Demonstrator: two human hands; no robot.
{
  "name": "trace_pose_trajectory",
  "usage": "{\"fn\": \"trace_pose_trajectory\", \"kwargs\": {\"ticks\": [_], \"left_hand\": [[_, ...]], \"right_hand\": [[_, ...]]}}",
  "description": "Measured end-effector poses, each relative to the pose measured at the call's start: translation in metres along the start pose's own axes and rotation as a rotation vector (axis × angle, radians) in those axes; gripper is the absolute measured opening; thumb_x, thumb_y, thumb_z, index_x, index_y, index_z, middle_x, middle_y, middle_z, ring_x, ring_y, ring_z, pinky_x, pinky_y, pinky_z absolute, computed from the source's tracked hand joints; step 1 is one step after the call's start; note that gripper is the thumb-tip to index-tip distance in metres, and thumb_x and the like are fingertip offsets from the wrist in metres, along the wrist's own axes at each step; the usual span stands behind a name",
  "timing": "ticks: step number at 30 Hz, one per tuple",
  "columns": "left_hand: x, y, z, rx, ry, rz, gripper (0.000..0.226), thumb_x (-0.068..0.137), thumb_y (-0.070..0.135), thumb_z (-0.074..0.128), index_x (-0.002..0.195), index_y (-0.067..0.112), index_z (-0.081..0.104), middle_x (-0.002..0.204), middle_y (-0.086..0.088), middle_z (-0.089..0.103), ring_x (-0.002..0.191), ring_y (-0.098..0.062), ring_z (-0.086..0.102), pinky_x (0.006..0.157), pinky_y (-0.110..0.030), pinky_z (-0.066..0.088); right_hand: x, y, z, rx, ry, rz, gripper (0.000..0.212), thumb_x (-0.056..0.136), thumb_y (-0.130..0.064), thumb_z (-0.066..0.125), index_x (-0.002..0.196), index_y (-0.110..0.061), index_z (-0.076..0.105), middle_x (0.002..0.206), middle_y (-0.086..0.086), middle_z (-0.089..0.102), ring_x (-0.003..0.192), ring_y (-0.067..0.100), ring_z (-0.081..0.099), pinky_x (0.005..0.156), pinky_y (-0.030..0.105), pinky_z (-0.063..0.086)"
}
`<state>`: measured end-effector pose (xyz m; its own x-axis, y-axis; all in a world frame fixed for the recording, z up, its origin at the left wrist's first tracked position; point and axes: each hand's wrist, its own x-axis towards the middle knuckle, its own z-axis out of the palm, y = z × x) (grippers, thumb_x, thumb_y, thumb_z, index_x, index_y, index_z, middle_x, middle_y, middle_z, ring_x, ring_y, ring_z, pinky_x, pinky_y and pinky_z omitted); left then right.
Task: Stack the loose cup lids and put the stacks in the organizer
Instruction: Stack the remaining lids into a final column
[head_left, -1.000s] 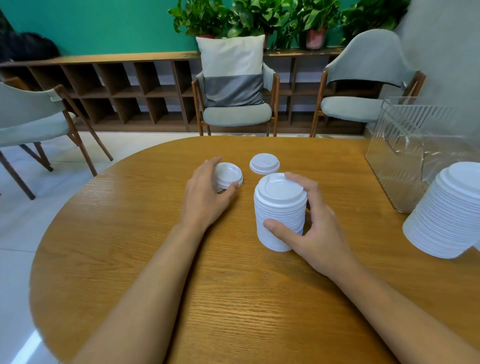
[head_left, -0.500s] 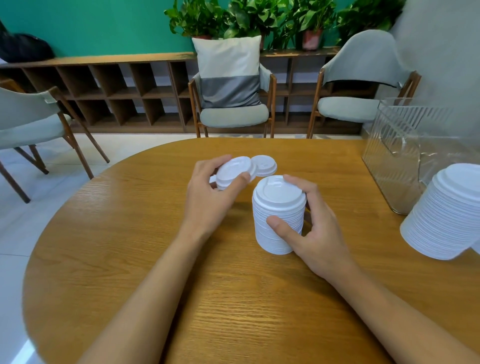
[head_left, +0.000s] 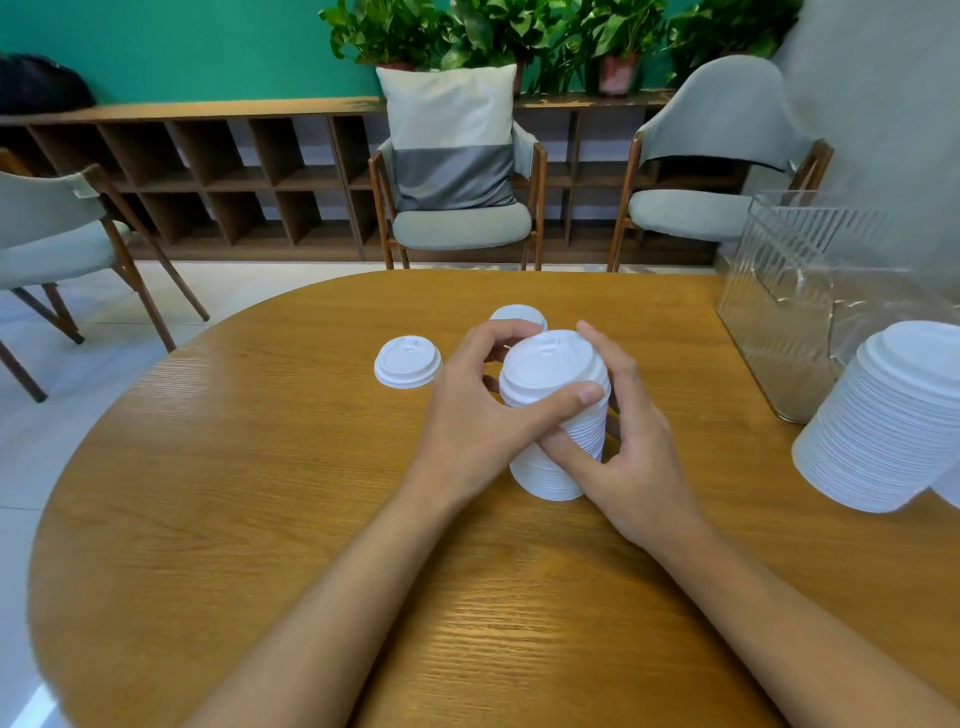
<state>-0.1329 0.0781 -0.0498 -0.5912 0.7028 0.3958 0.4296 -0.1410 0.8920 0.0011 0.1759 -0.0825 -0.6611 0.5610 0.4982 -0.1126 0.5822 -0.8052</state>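
Stacking step: L hand (head_left: 475, 415) pinches top lid (head_left: 550, 358) onto stack (head_left: 550, 475), frame centre; R hand (head_left: 636, 457) curls round stack. Next, prob. loose lid (head_left: 408, 361) left of centre; organizer (head_left: 779, 322) far right.

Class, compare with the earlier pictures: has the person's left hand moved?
Yes. The left hand has moved right, from the table beside the stack of lids onto the stack's top.

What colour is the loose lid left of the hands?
The loose lid is plain white, clearest in the head view.
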Motion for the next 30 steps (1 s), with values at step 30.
{"fn": "trace_pose_trajectory", "kwargs": {"ticks": [30], "left_hand": [[-0.006,-0.003,0.011,-0.146,-0.167,-0.125,0.058,0.08,0.041,0.082,0.129,0.026,0.055,0.122,-0.005,0.071,0.113,-0.023,0.07,0.103,-0.053,0.054]], "right_hand": [[-0.003,0.003,-0.002,-0.021,-0.021,-0.021,0.071,0.083,-0.05,0.073,0.141,-0.056,0.032,0.136,-0.027,0.056,0.127,0.009,0.059,0.098,0.025,0.052]]}}
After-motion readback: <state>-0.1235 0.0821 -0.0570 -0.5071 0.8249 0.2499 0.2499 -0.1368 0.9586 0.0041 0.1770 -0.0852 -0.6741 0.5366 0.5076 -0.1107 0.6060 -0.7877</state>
